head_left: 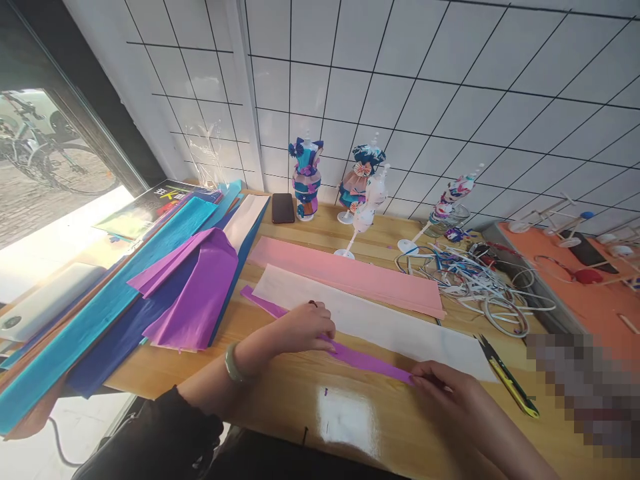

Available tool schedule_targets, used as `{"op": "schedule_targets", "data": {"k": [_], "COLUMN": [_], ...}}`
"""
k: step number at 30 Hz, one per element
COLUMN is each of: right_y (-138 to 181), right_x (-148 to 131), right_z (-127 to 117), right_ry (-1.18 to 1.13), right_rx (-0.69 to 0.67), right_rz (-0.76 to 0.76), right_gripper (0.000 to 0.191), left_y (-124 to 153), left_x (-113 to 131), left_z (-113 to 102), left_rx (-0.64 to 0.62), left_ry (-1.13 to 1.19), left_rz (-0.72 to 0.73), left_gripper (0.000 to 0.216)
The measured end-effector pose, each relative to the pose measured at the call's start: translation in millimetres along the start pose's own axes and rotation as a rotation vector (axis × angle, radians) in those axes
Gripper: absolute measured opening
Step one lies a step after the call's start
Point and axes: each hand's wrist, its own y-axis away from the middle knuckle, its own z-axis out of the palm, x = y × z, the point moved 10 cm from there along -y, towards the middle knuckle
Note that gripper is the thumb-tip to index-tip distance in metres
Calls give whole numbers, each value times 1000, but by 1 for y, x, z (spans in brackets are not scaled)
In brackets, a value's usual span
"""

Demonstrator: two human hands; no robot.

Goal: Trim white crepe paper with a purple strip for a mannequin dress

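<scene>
A narrow purple crepe paper strip [370, 361] stretches across the front of the table. My right hand [450, 387] pinches its right end between thumb and fingers. Further left, my left hand [306, 328], a ring on one finger, has its fingers curled down onto the same strip, whose left end runs out behind the hand. Just beyond the strip lies a long white paper piece [380, 313], partly under the purple one. A pink paper piece [345, 270] lies behind that. Yellow and black snips [507, 377] rest right of the white paper.
Purple, blue and teal crepe paper [195, 287] is piled at the left. Several small dress-form stands [307, 180] in paper outfits and a dark phone [283, 208] stand along the tiled wall. Tangled strips [475, 280] lie at the right, beside an orange surface [550, 260].
</scene>
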Motion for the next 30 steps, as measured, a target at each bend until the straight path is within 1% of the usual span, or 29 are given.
{"op": "schedule_targets", "data": {"k": [7,10,12,17,22,26,30], "right_y": [-4,-3,-2,0,1,3,6], "right_x": [28,40,43,40,38,37,29], "right_z": [-27,-32,-33,-33,-34,-35,-35], "right_ry": [-99,-110,-118,-122,-129,-142,-161], "right_rx": [182,224,233,247,260,267,257], "right_rz": [45,73,77,63,57,74,76], "right_gripper": [36,38,38,38,41,41,40], "left_y": [0,-1,-1,-1,-4,-5,-2], "left_x": [-7,-8,-6,-2,1,5,2], "left_z": [1,3,2,0,7,4,1], "left_rx": [18,5,-1,19,-14,-23,-33], "left_ry": [10,11,0,-60,-3,49,139], "left_rz": [-29,-29,-31,-44,-33,-27,-113], "left_gripper": [25,27,29,35,26,25,19]}}
